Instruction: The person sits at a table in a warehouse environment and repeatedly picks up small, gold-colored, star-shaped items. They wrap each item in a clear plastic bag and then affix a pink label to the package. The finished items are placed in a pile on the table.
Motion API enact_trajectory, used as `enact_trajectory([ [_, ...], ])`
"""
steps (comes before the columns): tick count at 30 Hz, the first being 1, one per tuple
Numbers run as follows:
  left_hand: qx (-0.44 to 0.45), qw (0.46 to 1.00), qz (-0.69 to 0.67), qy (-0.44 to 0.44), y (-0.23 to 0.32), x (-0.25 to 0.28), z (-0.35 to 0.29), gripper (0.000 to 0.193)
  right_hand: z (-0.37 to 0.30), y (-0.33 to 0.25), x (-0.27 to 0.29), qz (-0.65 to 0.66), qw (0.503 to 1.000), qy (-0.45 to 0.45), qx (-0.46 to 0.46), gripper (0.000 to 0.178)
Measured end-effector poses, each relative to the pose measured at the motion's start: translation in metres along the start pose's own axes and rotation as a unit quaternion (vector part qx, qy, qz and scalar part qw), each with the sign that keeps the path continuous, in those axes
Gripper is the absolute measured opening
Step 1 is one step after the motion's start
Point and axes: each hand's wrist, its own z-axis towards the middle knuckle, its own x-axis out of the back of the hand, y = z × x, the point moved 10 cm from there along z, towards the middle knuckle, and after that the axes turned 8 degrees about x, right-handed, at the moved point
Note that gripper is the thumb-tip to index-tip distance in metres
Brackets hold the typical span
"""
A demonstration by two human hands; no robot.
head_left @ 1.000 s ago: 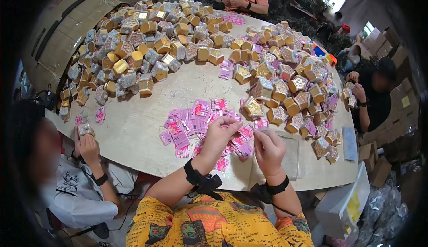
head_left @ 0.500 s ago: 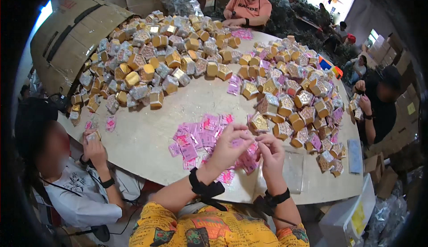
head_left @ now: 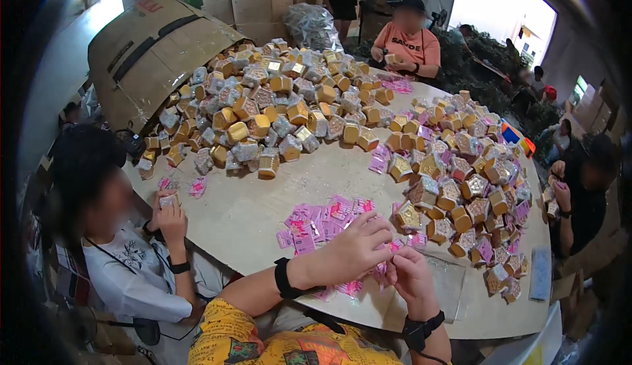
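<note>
Both my hands meet over a pile of pink printed tags (head_left: 322, 220) near the table's front edge. My left hand (head_left: 349, 250) has its fingers curled inward, their tips close to those of my right hand. My right hand (head_left: 411, 276) is closed in a pinch, thumb against forefinger. Whatever sits between the fingertips is too small to make out; pink shows just behind them. Beside my right hand lies a clear plastic sheet or bag (head_left: 444, 286). To the right rises a heap of gold, house-shaped ornaments (head_left: 461, 187) with pink tags among them.
A larger heap of gold and silvery-wrapped ornaments (head_left: 257, 108) spills from a tipped cardboard box (head_left: 158, 55). Co-workers sit at the left (head_left: 131, 253), far side (head_left: 408, 42) and right (head_left: 586, 200), handling small pieces. A pale blue strip (head_left: 540, 273) lies at the table's right edge.
The view has shifted, so the table appears lower and further right. My left hand's fingers have drawn closer together. The far co-worker now holds up an ornament.
</note>
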Motion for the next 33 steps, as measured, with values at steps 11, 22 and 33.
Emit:
enact_trajectory([
  [11, -0.112, 0.988, 0.082, -0.065, 0.026, -0.009, 0.015, 0.01, -0.005, -0.044, 0.001, -0.303, 0.95, 0.003, 0.073, 0.004],
  [22, 0.293, 0.846, -0.425, -0.132, -0.071, -0.083, -0.016, 0.017, -0.043, -0.054, -0.094, -0.78, 0.444, -0.151, 0.413, 0.031],
  [33, 0.53, 0.758, 0.369, 0.091, -0.331, 0.047, -0.121, 0.023, -0.044, -0.082, -0.086, -0.748, 0.492, -0.1, 0.435, 0.025],
])
